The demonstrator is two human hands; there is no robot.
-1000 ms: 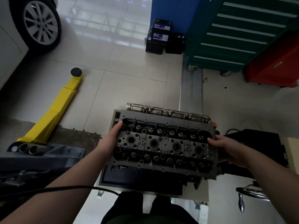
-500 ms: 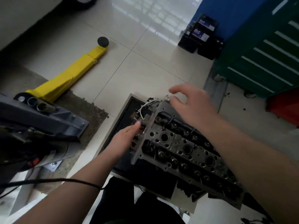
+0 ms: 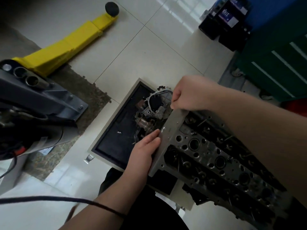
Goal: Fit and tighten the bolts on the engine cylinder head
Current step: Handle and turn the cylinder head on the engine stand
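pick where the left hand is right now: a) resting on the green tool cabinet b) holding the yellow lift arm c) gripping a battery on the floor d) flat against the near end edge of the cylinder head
d: the left hand lies with its fingers along the end edge of the cylinder head, while the right hand grips the far corner of that same end.
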